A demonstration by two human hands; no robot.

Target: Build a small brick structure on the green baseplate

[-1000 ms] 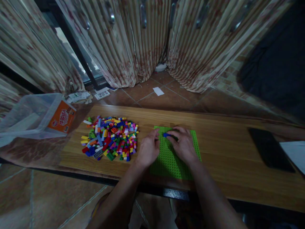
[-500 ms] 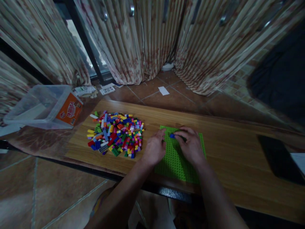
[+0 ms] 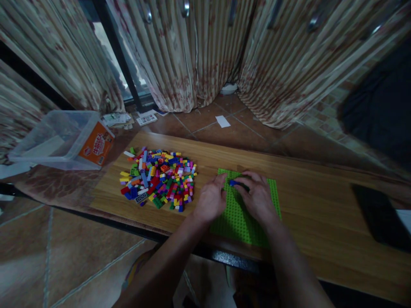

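Observation:
A green studded baseplate point(image 3: 239, 222) lies on the wooden tabletop in front of me. My right hand point(image 3: 257, 196) is over its upper part, thumb and fingers closed around a small blue brick point(image 3: 233, 182) at the plate's surface. Whether the brick is pressed onto the studs I cannot tell. My left hand point(image 3: 212, 199) rests along the plate's left edge, fingers stretched forward and thumb apart, with nothing visible in it. A heap of loose colourful building bricks point(image 3: 160, 179) spreads over the table to the left of my hands.
A clear plastic box point(image 3: 61, 160) with an orange label stands at the far left. On the right of the table lies a dark flat object point(image 3: 380, 218). Papers point(image 3: 147, 118) are on the floor beyond the table, before long curtains point(image 3: 205, 64).
The view has shifted slightly, moving everything a little to the right. My right hand stays at the blue brick, with its fingers only slightly changed. My left hand keeps its place at the plate's edge.

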